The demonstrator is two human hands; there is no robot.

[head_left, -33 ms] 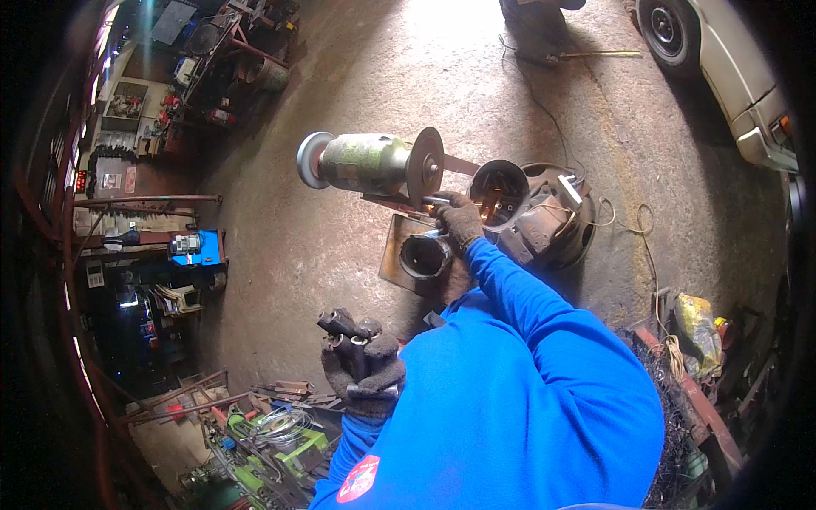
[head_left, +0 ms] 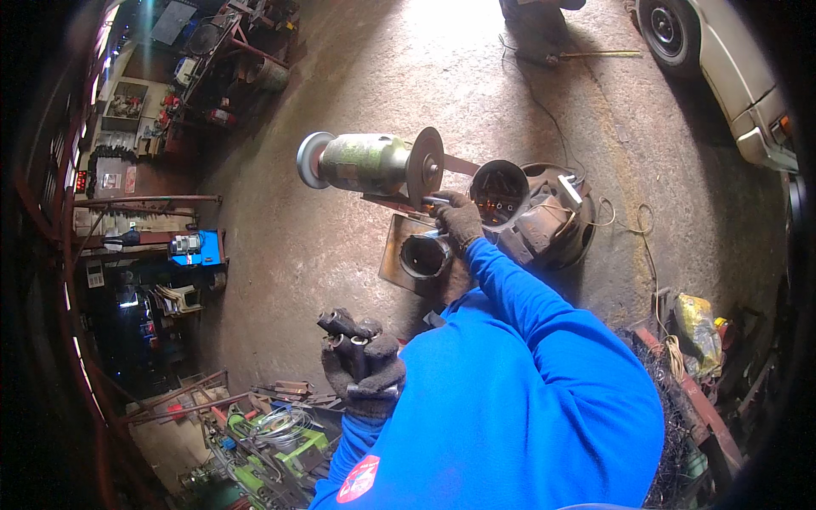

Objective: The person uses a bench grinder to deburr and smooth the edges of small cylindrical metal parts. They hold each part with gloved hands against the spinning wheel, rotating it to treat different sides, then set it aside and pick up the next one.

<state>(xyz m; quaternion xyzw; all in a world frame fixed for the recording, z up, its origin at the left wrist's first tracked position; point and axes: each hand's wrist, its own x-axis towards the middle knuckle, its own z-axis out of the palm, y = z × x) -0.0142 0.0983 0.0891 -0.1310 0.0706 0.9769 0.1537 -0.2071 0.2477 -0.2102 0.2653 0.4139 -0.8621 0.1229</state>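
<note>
My right hand (head_left: 460, 219), in a dark knit glove, is closed around a short metal piece (head_left: 435, 201). Its end meets the dark disc wheel (head_left: 425, 166) of a green bench grinder (head_left: 364, 161), or comes very close to it. Orange sparks glow inside a round black container (head_left: 500, 174) just right of the wheel. Lower left, my gloved left hand (head_left: 382, 361) is closed on several short dark metal tubes (head_left: 359, 357), bunched in the palm and fingers. An open cylinder (head_left: 425, 255) on a square plate stands below the grinder, near my right hand.
A rusty round base (head_left: 586, 238) with cables lies to the right. Green machinery (head_left: 297, 455) and metal bars (head_left: 293, 391) fill the lower left. Scrap and a yellow sack (head_left: 699, 331) lie lower right. A pale vehicle (head_left: 748, 76) stands upper right; workbenches line the left.
The sparks in the black container look smaller and more scattered. Both hands hold the same position.
</note>
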